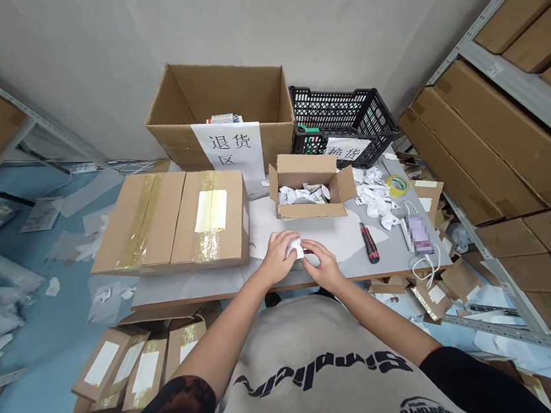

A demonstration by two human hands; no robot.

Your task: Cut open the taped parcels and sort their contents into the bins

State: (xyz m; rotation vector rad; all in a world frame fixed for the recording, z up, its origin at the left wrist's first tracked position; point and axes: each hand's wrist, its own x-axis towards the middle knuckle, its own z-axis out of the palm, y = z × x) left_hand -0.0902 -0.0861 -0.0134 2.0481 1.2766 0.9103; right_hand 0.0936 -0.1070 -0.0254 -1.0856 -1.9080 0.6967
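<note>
My left hand [280,256] is closed around a small white item [298,248], its exact kind too small to make out. My right hand [324,266] is at the item's right side, thumb and fingers bent towards it; whether it grips the item is unclear. Just beyond them stands a small open cardboard box [312,211] with its flaps out, holding crumpled white paper [299,194] and a white roll-like piece [322,193]. A white sheet [343,235] lies flat beneath the box. To the right rests a red and black utility knife [370,243].
Two taped cartons [154,213] stand left, before a large open carton [272,137] with a paper sign. A black plastic crate [368,120] is back right. Paper scraps [376,195], yellow-green tape [397,184] and a phone with cable [418,233] lie along the table's right side.
</note>
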